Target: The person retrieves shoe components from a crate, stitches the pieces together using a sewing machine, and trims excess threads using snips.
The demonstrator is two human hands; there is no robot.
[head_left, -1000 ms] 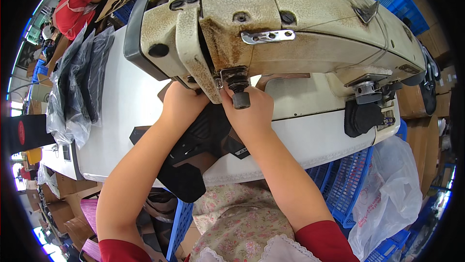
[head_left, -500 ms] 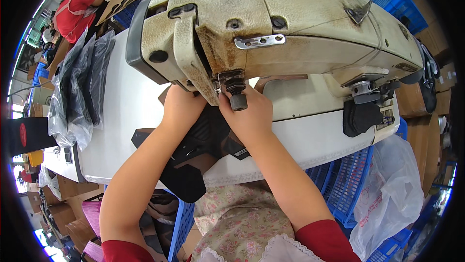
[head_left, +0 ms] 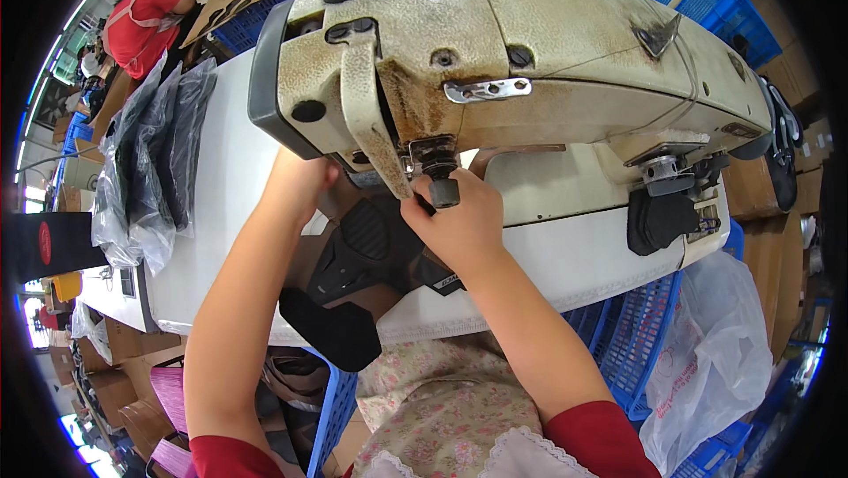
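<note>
Two hands, partly hidden behind a sewing machine, flank dark fabric; grip impossible to tell; clear bags hold dark pieces.

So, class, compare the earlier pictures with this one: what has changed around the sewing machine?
The left hand has moved left, away from the right hand; whether it released the dark piece is hidden. The piece's corner that stuck out left of the left forearm no longer shows there. The right hand stays by the sewing machine's head.
</note>
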